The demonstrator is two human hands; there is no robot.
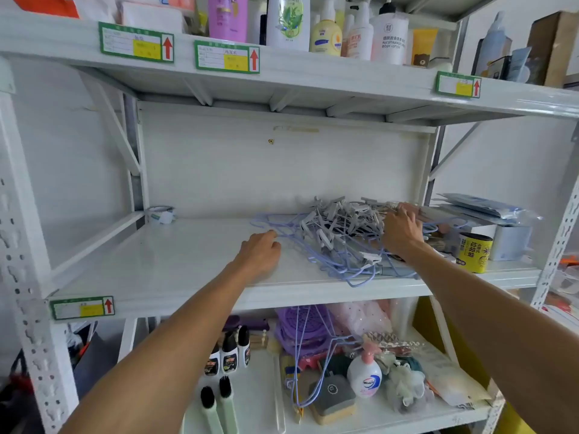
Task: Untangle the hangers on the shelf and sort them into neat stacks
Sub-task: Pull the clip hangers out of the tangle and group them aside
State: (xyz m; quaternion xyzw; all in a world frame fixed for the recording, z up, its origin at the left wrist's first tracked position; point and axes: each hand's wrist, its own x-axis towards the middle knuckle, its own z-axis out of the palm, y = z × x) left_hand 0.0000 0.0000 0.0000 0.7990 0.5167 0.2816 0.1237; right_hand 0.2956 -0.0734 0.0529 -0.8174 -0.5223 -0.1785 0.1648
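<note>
A person reaches with both hands into a tangled pile of hangers that lies on the right half of the middle shelf of a white metal rack. The left hand, fingers loosely curled, rests on the bare shelf with its fingertips at the pile's left edge, against a lavender wire hanger. Whether it has pinched the wire cannot be told. The right hand reaches palm-down over the far right of the heap, with its fingers down among the grey clip hangers. Its grip is hidden too.

The likely trouble is a chain pull. The clips and wire loops are interlocked, so a tug from either side would probably drag the whole mass along instead of freeing one hanger. The heap already comes up to the shelf's front lip, with one lavender loop at the very edge, so a pull towards the person could spill hangers onto the crowded shelf below, where a hand-soap bottle stands. A sweep to the right could knock the yellow canister standing just beside the pile.

The hangers lie flat, not upright. The lavender ones run lengthwise mostly left to right along the shelf, while the heap as a whole slants from the back left towards the front right. The clip hangers are jumbled at mixed angles, with clips sticking up, and share no single heading.
</note>
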